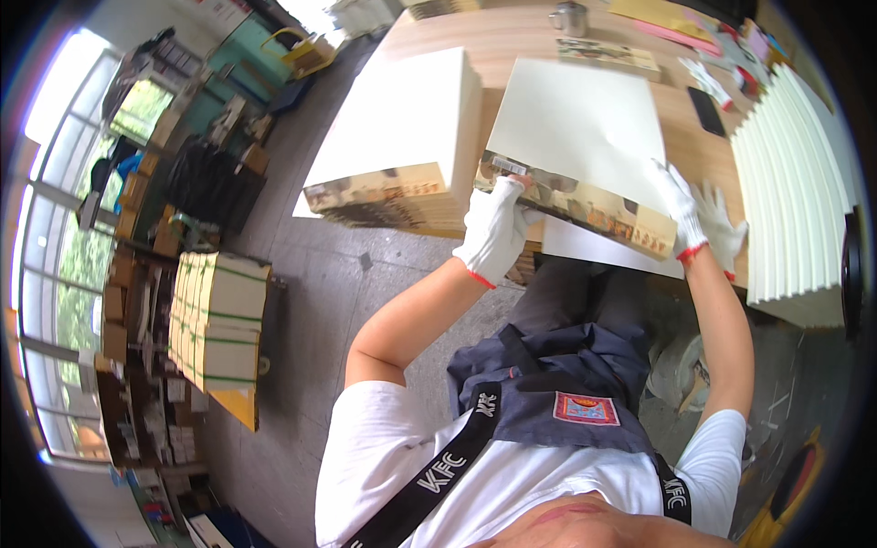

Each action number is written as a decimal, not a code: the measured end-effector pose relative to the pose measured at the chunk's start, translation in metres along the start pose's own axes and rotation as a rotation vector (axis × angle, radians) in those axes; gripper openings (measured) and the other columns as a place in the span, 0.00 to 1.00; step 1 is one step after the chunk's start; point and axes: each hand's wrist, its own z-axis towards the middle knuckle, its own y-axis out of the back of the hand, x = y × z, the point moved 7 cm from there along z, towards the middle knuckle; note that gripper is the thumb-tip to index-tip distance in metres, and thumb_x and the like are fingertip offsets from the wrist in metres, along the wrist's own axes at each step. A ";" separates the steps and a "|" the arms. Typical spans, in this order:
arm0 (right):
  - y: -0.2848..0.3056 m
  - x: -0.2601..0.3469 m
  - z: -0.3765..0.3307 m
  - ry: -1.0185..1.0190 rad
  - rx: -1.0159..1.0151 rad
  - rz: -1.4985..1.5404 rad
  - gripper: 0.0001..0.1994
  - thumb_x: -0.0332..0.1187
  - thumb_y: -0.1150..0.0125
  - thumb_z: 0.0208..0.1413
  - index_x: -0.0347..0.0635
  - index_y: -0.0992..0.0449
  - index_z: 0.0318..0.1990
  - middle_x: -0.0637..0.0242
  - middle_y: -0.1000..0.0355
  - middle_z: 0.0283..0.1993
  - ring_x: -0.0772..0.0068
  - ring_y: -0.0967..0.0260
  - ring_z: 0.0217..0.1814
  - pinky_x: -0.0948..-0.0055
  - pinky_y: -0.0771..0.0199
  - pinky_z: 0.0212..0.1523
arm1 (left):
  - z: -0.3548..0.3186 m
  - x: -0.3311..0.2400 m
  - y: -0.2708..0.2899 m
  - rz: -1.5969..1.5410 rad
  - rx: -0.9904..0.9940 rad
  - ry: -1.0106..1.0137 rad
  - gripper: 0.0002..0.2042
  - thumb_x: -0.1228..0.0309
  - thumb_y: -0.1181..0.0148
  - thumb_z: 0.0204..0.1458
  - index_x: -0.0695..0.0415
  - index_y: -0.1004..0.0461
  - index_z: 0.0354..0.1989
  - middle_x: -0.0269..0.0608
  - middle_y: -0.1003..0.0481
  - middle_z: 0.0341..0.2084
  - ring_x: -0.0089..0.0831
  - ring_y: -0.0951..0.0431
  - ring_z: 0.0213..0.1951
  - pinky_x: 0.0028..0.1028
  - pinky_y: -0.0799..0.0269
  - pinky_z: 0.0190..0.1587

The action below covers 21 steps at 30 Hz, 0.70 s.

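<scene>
L hand (495, 230), white knit glove w/ red cuff, fingers curled on near-left edge of flat white sheet stack (585, 128) on wooden table (512, 46). R hand (681, 212) pinches its near-right corner, arm bent. Stack's square, smooth, printed edge; taller stack (402, 128) just left.

Bright window daylight — fisheye-bent edges

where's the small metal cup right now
In the head view, the small metal cup stands at the far edge of the wooden table, top centre, beyond the white sheet that both gloved hands hold, just left of a flat printed booklet.
</scene>
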 end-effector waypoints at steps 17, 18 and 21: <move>-0.336 0.020 0.072 0.224 0.125 -1.172 0.33 0.64 0.51 0.59 0.42 0.29 0.54 0.47 0.25 0.51 0.49 0.28 0.54 0.56 0.28 0.52 | 0.007 -0.226 0.229 1.306 -0.559 -0.486 0.17 0.57 0.41 0.57 0.60 0.20 0.38 0.43 0.21 0.28 0.26 0.24 0.31 0.29 0.31 0.36; -0.333 0.015 0.076 0.221 0.147 -1.217 0.33 0.66 0.51 0.57 0.44 0.26 0.49 0.48 0.24 0.47 0.47 0.26 0.50 0.54 0.26 0.49 | 0.011 -0.222 0.238 1.285 -0.558 -0.456 0.18 0.57 0.39 0.56 0.62 0.20 0.43 0.44 0.20 0.30 0.27 0.23 0.32 0.29 0.30 0.38; -0.340 0.020 0.060 0.221 0.152 -1.240 0.31 0.64 0.50 0.58 0.42 0.23 0.45 0.50 0.23 0.47 0.48 0.26 0.51 0.54 0.27 0.50 | 0.010 -0.220 0.247 1.198 -0.559 -0.565 0.22 0.58 0.38 0.56 0.62 0.23 0.52 0.45 0.20 0.32 0.28 0.23 0.33 0.29 0.29 0.40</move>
